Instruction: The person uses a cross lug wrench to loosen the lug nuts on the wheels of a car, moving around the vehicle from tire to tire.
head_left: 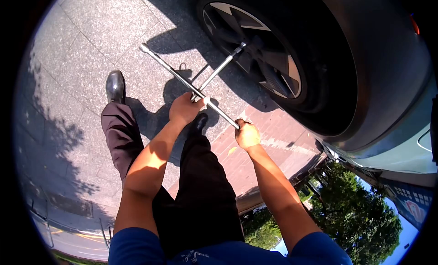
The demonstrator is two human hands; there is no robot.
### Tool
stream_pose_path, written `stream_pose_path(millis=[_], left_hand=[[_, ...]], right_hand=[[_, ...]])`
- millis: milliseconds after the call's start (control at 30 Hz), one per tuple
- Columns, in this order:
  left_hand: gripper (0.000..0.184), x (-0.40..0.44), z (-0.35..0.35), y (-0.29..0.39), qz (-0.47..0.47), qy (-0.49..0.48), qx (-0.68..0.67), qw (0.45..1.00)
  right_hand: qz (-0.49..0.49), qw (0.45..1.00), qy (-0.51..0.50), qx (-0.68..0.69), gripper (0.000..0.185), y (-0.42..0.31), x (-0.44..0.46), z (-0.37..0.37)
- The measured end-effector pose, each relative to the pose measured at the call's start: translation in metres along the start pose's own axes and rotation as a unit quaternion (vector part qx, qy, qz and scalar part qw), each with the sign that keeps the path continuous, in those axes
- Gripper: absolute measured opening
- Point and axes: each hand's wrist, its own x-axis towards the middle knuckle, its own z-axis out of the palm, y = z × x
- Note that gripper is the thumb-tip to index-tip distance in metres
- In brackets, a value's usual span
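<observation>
A silver four-way lug wrench (pixel 171 70) is held out before me, between my body and the car wheel (pixel 255 50). One of its arms reaches to the middle of the wheel, where its tip meets the dark hub area; exact seating on a nut cannot be made out. My left hand (pixel 184 110) is closed around the wrench near its crossing. My right hand (pixel 247 134) grips the end of the arm that points toward the lower right. The opposite arm, with its socket end, sticks out free to the upper left.
The wheel sits under the dark fender (pixel 383 59) of a car on the right. Grey stone paving (pixel 100 28) meets reddish paving (pixel 273 123). My black shoe (pixel 115 85) is on the ground at left. Trees (pixel 351 205) and a road (pixel 77 242) lie farther off.
</observation>
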Motion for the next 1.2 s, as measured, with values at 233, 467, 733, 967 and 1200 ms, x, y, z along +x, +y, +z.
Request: stream_pose_path(millis=[233, 467, 733, 967, 1200], left_hand=[[0.05, 0.047, 0.018, -0.023, 0.067, -0.02, -0.059, 0.996], [0.045, 0.044, 0.02, -0.015, 0.061, -0.024, -0.105, 0.992], [0.044, 0.049, 0.023, -0.013, 0.059, 0.0, -0.113, 0.992], [0.044, 0.031, 0.006, -0.003, 0.117, 0.024, -0.102, 0.988], [0.061, 0.001, 0.019, -0.037, -0.027, -0.048, -0.01, 0.998]], right_hand=[[0.01, 0.998, 0.065, -0.003, 0.017, -0.031, 0.001, -0.03], [0.027, 0.999, 0.021, 0.0, 0.019, -0.036, -0.005, -0.041], [0.147, 0.984, -0.095, -0.041, 0.033, -0.032, 0.029, -0.037], [0.125, 0.988, -0.071, -0.051, 0.026, -0.041, 0.014, -0.039], [0.121, 0.982, -0.146, -0.023, 0.027, -0.03, -0.022, 0.011]])
